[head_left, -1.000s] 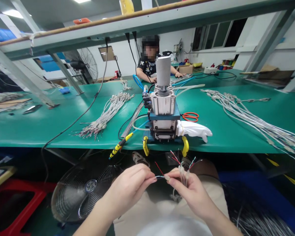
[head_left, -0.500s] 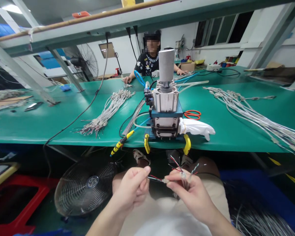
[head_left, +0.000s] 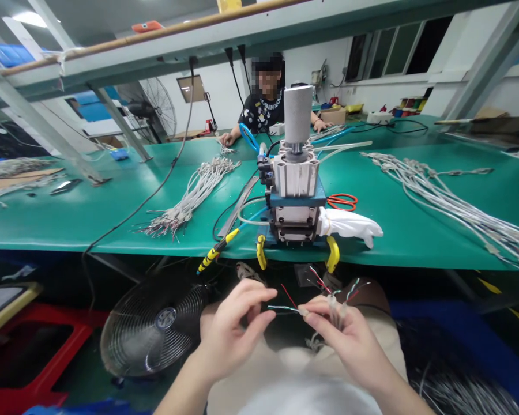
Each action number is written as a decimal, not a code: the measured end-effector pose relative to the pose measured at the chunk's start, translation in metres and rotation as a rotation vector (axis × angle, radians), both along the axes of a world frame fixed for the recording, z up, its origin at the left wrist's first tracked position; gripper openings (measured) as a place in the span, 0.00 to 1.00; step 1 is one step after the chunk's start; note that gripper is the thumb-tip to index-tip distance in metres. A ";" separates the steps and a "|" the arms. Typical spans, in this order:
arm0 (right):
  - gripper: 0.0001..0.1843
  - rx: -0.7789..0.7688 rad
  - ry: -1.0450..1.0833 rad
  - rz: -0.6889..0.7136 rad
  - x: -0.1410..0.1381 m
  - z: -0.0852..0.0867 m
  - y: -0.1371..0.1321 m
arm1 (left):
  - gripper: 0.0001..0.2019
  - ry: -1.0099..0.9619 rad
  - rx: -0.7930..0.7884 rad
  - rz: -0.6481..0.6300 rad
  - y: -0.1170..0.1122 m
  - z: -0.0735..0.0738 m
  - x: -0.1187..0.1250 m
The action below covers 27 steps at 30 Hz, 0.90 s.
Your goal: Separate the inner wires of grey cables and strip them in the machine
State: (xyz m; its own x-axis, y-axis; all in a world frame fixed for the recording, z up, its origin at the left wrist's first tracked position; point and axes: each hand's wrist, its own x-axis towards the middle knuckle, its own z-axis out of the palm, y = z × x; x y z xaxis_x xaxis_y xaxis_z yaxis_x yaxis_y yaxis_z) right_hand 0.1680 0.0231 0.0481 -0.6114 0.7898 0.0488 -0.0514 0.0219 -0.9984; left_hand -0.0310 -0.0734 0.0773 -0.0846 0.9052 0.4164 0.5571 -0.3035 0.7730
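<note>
Pale strands (head_left: pixel 283 308) have been released by the left hand (head_left: pixel 240 323), its fingers parted where a pinch was seen half a second earlier; the red strand (head_left: pixel 289 295) now stands apart, apparently separated. Before the bench (head_left: pixel 398 245), their cable (head_left: pixel 302 310) is gripped by the right hand (head_left: pixel 348 331), by which other cables (head_left: pixel 334 302) are partly hidden. Fingertip contact cannot be confirmed.

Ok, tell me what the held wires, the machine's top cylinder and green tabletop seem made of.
Wires: probably plastic-coated metal, thin, brightly coloured. Top cylinder: likely metal, matte grey, finely textured. Green tabletop: perhaps rubber or vinyl, smooth with soft sheen.
</note>
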 end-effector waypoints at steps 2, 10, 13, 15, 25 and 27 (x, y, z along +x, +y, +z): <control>0.09 -0.012 -0.005 0.017 0.001 0.002 0.000 | 0.15 0.147 0.039 -0.059 0.003 0.008 0.002; 0.09 -0.001 -0.016 0.074 0.001 0.000 -0.001 | 0.07 0.463 0.116 -0.104 0.010 0.023 0.004; 0.07 0.011 -0.016 0.047 0.002 -0.002 0.000 | 0.09 0.399 -0.011 -0.126 0.009 0.022 0.007; 0.05 0.040 -0.029 0.024 0.003 -0.001 -0.001 | 0.10 0.210 -0.206 -0.125 0.007 0.021 0.010; 0.07 0.066 -0.101 0.068 0.013 -0.001 -0.002 | 0.13 -1.051 -0.743 0.015 -0.009 0.027 -0.037; 0.06 0.012 -0.094 0.018 0.013 -0.003 0.001 | 0.14 -1.037 -0.461 0.198 -0.013 0.029 -0.049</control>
State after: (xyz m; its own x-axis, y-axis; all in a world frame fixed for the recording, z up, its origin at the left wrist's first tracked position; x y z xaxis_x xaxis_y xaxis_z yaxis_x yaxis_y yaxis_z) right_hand 0.1811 0.0242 0.0446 -0.6278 0.7784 0.0000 0.0422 0.0341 -0.9985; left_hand -0.0801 -0.0862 0.1065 -0.3501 0.8861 -0.3038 -0.4050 0.1492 0.9020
